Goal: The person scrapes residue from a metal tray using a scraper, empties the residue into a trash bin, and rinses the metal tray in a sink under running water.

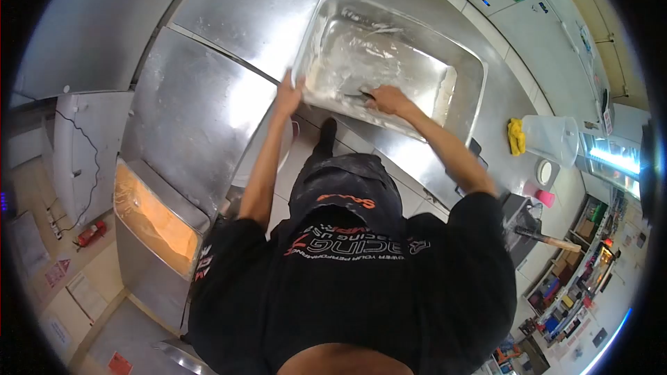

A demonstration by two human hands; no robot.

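A deep rectangular metal pan [472, 107] with whitish residue on its bottom and walls sits at the near edge of the steel counter. My left hand [289, 95] grips its near left corner, fingers closed over the rim and slightly blurred. Over the near side of the pan, my right hand [390, 101] is closed around a small dark scraper-like tool [359, 97]. The tool's end points left and down at the pan; its exact shape is hard to make out.
On the right stand a clear plastic container [552, 139] with a yellow cloth [515, 137] and a pink cup [545, 198]. A wooden-handled tool [556, 241] lies nearer me. At left, a bin [156, 219] holds orange-tinted powder. A white bucket [286, 147] is below the counter.
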